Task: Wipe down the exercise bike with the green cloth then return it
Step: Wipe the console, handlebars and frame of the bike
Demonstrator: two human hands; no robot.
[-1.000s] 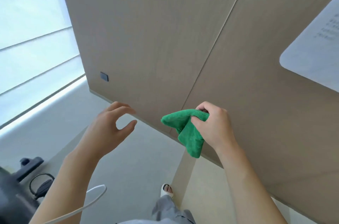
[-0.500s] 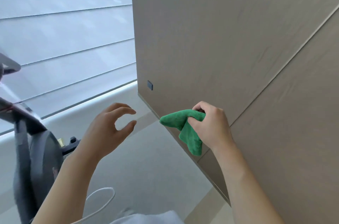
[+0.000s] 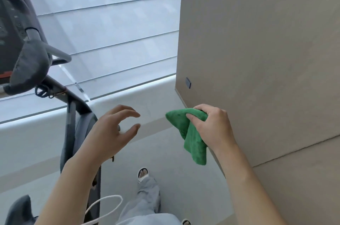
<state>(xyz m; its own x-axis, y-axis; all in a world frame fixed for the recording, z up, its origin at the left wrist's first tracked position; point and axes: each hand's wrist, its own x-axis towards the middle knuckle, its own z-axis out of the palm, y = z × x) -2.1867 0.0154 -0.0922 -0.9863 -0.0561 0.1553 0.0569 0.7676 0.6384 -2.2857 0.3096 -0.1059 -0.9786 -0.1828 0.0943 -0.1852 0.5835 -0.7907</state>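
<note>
head view: two bare hands, one green cloth [image 3: 191, 132], one exercise bike [image 3: 27, 55], one grey cover [image 3: 31, 66] draped over the bike's handlebar, one white cord [image 3: 104, 204] looping near the bottom edge, one small dark plate [image 3: 188, 83] on the beige wall [image 3: 257, 49], and two sandalled feet, one forward [image 3: 142, 175] and one barely showing at the bottom edge.

the right hand [image 3: 213, 129] grips the green cloth: the fingers curl over its bunched top fold and the thumb [image 3: 195, 119] presses across the front, so the cloth is pinched in the fist. one pointed corner sticks out to the left of the fingers, toward the other hand, and a longer flap hangs below the thumb. the cloth touches nothing but this hand and hangs apart from the bike.

the left hand [image 3: 114, 132] holds nothing. its fingers [image 3: 127, 111] are loosely curved and spread, the thumb [image 3: 133, 129] set apart beneath them, leaving an open gap like a relaxed claw. the fingertips point toward the cloth's corner but stay apart from it.

both forearms rise from the bottom of the frame, roughly level with each other, the left hand with its thumb side toward the right, the right showing its back with the wrist bent slightly inward.

the bike stands to the left of and behind the left hand, its dark frame passing behind that wrist. the beige wall lies just behind the right hand's knuckles.
</note>
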